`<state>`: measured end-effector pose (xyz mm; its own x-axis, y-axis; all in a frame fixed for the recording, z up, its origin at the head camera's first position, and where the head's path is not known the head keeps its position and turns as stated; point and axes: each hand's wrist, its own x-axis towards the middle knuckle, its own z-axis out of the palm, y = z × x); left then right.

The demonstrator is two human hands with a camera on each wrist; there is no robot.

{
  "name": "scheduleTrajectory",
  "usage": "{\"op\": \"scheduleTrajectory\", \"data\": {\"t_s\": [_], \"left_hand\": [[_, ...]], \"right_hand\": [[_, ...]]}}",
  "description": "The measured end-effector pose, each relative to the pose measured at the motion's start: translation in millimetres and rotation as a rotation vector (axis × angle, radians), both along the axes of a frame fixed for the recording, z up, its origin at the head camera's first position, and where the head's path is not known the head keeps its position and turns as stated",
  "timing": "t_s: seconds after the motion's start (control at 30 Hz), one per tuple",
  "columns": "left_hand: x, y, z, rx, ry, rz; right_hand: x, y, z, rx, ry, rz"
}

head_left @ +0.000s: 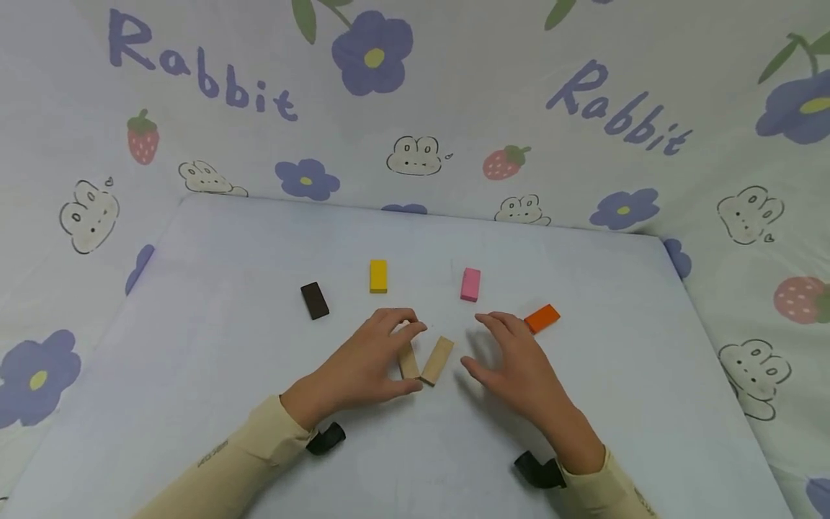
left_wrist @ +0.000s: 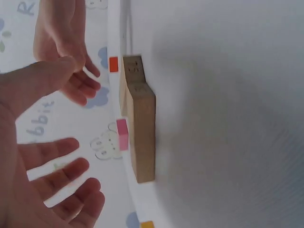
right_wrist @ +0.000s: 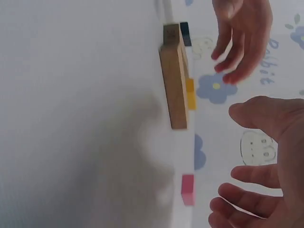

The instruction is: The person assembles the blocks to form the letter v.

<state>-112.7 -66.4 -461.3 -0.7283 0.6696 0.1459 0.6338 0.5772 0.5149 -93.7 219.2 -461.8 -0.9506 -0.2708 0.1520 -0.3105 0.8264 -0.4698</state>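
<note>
Two plain wooden blocks lie on the white tabletop in a V, the left one (head_left: 408, 362) and the right one (head_left: 437, 360), their near ends together. Over the left block, partly hiding it in the head view, is my left hand (head_left: 366, 360), thumb and fingers apart. The left wrist view shows a gap between that hand and the wooden block (left_wrist: 144, 137). My right hand (head_left: 519, 364) hovers to the right of the V with fingers spread, holding nothing. Its fingertips are near an orange block (head_left: 542, 318); the right wrist view shows them off the table.
Beyond the hands, a dark block (head_left: 315, 300), a yellow block (head_left: 378, 276) and a pink block (head_left: 470, 285) form an arc with the orange one. A printed cloth (head_left: 350, 137) with rabbits and flowers rises behind the table's far edge. Black wrist-worn pieces (head_left: 326, 439) hang below both wrists.
</note>
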Motion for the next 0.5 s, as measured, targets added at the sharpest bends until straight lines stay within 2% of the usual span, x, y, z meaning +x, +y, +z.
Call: {"op": "scheduleTrajectory", "data": {"t_s": [0.23,0.4,0.5], "left_hand": [[15.7,2.6,0.0,-0.110,0.094,-0.159],[24.8,4.4,-2.6,-0.150,0.126,-0.227],[29.2,5.1,-2.7,-0.181,0.125,-0.245]], "right_hand": [[-5.1,27.8,6.5,-0.044,0.033,-0.091],[-10.4,42.1,8.7,-0.045,0.052,-0.129],[-13.0,47.5,12.7,-0.032,0.037,-0.157]]}}
